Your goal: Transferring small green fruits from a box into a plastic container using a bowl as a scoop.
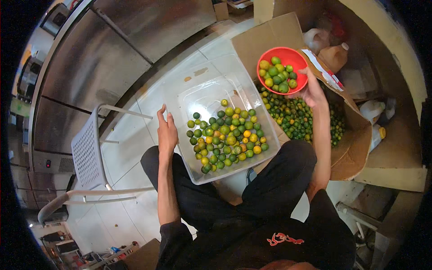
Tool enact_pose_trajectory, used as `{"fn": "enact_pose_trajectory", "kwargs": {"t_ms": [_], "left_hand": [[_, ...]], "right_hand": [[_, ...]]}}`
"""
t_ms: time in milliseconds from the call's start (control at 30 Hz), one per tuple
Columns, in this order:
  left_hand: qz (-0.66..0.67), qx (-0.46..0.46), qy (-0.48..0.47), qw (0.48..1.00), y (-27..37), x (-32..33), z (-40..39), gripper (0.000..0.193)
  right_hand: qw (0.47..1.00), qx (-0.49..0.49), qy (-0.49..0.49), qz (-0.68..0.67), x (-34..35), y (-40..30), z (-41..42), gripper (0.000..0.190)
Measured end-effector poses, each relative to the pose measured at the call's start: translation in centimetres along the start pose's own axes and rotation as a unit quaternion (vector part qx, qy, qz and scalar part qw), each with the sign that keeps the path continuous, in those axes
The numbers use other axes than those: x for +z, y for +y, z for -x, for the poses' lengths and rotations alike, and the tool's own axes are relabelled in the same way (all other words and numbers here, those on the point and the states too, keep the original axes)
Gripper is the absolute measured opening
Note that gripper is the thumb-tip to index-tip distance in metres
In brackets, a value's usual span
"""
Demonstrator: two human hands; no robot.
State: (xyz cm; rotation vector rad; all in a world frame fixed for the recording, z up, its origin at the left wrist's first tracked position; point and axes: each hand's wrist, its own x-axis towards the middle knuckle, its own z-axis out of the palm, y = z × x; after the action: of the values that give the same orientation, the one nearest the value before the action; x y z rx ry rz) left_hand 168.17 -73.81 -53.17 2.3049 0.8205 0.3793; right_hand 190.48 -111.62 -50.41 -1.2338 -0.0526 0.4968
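My right hand (314,89) grips the rim of a red plastic bowl (298,60), with several green and yellow citrus fruits (277,75) in it. The bowl is above an open cardboard box (354,135) heaped with small, mostly green citrus (293,118). Before me a translucent plastic tub (209,79) sits at a slant by my legs, more fruits (224,135) spread over its nearer part. At the tub's left rim is my left hand (167,131), thumb and forefinger raised; its other fingers are mostly hidden, so whether it grips the rim is unclear.
A grey perforated chair (89,152) stands to the left on the white tiled floor (125,168). Metal cabinet fronts (91,57) line the far left. Plastic jugs (334,57) stand beyond the box on the right. My bent knees (287,162) flank the tub's near end.
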Motion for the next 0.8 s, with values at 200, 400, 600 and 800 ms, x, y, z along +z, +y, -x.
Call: {"fn": "enact_pose_trajectory", "kwargs": {"t_ms": [200,400,600,800], "left_hand": [[0.001,-0.018,0.006,1.0,0.2,0.0,0.2,0.041],[-0.008,-0.013,0.007,1.0,0.3,0.2,0.2,0.041],[0.012,-0.037,-0.017,0.999,0.3,0.5,0.0,0.04],[-0.012,0.004,0.01,1.0,0.2,-0.3,0.3,0.04]], "right_hand": [[0.94,-0.099,-0.221,0.242,9.5,-4.3,-0.7,0.06],[0.676,-0.392,-0.206,0.589,17.2,-1.1,2.0,0.074],[0.709,-0.434,-0.177,0.527,15.2,-3.4,1.9,0.075],[0.807,-0.243,0.018,0.537,4.2,-4.9,0.1,0.067]]}}
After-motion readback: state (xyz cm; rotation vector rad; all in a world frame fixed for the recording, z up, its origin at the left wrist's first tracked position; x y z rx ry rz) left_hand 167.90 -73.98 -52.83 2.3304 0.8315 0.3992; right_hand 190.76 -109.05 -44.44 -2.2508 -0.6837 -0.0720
